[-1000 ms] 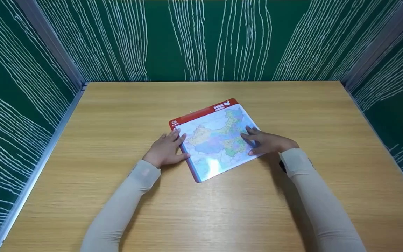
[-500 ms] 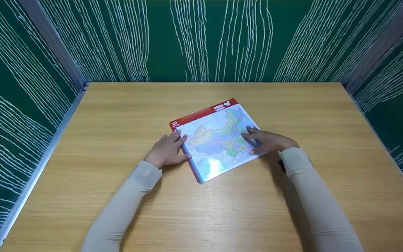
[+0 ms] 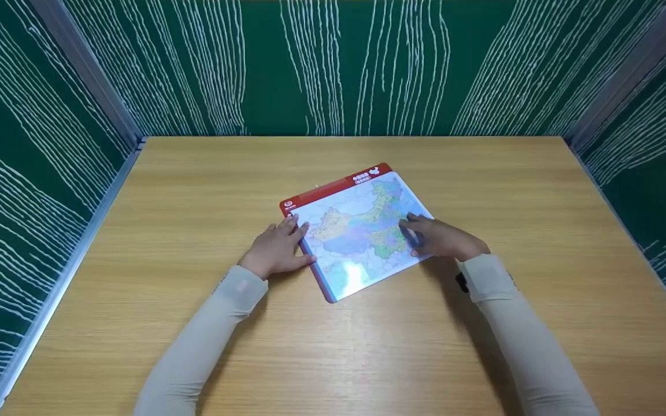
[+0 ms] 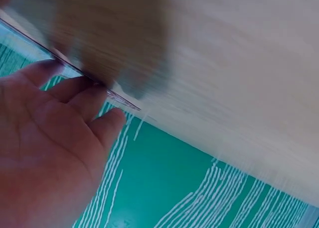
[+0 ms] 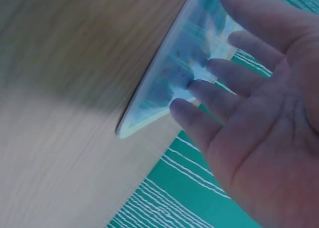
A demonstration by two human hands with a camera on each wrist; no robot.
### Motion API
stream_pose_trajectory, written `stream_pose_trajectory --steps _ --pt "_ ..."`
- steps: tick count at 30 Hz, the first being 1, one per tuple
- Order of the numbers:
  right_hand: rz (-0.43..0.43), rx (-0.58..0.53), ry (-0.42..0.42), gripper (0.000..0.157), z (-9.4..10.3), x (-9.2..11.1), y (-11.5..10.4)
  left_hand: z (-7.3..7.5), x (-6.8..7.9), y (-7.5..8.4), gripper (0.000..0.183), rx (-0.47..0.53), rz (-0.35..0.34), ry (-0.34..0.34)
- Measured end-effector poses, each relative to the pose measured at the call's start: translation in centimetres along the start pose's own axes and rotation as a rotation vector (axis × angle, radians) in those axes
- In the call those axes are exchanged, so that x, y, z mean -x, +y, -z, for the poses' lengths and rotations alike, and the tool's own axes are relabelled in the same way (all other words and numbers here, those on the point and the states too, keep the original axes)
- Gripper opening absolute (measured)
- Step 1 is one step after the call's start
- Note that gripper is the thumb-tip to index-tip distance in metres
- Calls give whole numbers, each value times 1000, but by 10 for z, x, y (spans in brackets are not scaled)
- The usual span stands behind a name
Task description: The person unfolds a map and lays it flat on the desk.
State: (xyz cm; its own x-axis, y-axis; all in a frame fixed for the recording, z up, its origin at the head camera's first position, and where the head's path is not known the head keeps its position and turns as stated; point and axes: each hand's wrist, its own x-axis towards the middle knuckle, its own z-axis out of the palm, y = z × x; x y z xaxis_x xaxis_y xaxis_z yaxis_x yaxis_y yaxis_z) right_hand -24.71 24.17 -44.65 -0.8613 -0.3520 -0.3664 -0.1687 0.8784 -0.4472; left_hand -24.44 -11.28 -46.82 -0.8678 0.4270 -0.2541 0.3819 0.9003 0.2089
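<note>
A thin map board (image 3: 347, 237) with a red strip across its top lies tilted on the wooden table. On its left edge rest the fingers of my left hand (image 3: 275, 248), the thumb lower down and apart from them. My right hand (image 3: 448, 238) is over the board's right side, its fingertips touching or just above the printed surface. In the right wrist view, the fingers of that hand (image 5: 259, 103) are spread and slightly bent beside the glossy board (image 5: 164, 88). The left wrist view shows the left hand (image 4: 55, 128) with its fingertips along the board's thin edge.
The wooden table (image 3: 367, 352) reaches back to a green wall (image 3: 263, 69) with white wavy lines. Similar panels stand at both sides, with grey posts (image 3: 87, 69) in the corners. A bright light reflection lies on the lower part of the map.
My right hand has shifted slightly to the left and its fingers have drawn closer together. The left hand and the map board stay practically where they were.
</note>
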Motion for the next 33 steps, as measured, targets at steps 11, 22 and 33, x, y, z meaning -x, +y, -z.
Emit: stream_pose_trajectory --steps 11,22,33 --pt "21 77 105 64 -13 16 -13 7 1 4 84 -27 -19 9" --pt "167 135 166 63 -34 35 -34 23 -14 -10 80 -4 -80 49" --pt "211 101 132 65 -58 45 -55 27 -24 -19 80 9 -87 28"
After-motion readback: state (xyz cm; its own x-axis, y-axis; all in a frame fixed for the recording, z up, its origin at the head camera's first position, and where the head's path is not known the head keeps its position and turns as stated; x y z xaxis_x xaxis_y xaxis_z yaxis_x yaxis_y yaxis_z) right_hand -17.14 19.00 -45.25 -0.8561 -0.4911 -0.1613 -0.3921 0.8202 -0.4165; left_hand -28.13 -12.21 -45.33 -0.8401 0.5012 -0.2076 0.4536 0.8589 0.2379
